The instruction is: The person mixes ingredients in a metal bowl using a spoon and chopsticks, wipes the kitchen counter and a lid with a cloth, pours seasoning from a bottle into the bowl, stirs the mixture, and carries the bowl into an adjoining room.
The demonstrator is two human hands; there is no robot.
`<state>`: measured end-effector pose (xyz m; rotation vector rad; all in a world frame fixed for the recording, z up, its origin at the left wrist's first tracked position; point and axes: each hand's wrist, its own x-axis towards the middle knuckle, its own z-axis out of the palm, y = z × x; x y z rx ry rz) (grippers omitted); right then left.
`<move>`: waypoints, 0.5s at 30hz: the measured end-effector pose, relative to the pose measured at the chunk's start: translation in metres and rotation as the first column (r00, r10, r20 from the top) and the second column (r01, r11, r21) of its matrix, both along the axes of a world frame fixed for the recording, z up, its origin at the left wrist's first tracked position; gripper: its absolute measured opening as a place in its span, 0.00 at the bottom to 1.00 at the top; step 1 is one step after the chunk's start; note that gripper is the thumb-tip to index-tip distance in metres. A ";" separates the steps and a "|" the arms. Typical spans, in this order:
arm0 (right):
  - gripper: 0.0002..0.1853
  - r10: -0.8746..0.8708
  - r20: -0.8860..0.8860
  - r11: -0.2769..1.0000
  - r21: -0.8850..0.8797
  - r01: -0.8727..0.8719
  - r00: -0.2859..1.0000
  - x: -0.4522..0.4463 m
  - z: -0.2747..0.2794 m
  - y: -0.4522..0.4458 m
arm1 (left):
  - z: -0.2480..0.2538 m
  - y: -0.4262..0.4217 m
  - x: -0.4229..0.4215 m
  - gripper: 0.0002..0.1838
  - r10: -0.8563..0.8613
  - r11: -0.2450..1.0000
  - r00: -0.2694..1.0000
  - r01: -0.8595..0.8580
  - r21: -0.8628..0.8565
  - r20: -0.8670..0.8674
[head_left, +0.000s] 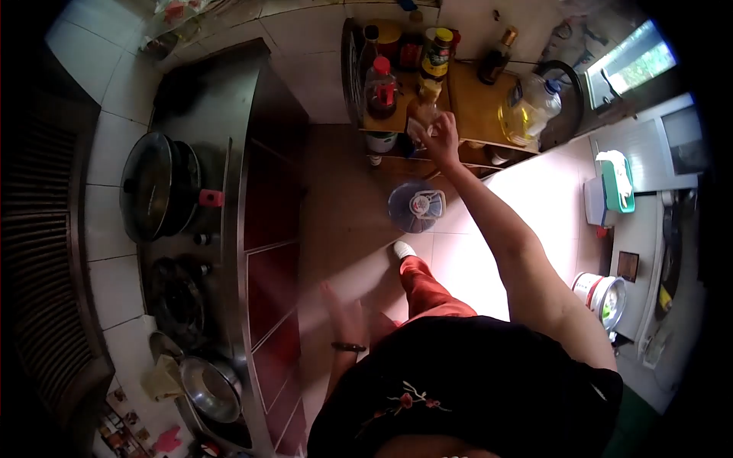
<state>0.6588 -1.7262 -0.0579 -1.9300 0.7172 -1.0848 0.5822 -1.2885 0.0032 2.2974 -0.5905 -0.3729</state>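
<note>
I'm reaching: my right fingers (pixel 446 128) are touching the tan-topped container (pixel 424 109), right of the red-capped bottle (pixel 381 88), grip unclear | left fingers (pixel 332 301) hanging loose, spread | next move seemingly calling for steady pinching

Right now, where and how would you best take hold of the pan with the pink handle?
Probably by its pink handle, coming from the front of the steel counter: it sticks out from the round pan toward that front edge.
</note>
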 end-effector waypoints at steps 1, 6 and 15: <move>0.20 -0.035 -0.030 0.999 -0.038 0.034 0.999 0.014 -0.006 -0.013 | -0.006 0.001 -0.005 0.43 0.095 0.985 0.975 -0.121 -0.124 -0.202; 0.23 -0.239 -0.089 0.956 -0.194 0.218 0.967 0.067 -0.054 -0.055 | -0.054 0.049 -0.035 0.40 0.229 0.973 0.969 -0.226 0.046 -0.097; 0.30 -0.009 0.060 0.974 0.226 -0.005 0.998 0.063 -0.064 -0.053 | -0.081 0.087 -0.112 0.43 0.533 0.845 0.817 -0.500 0.188 -0.222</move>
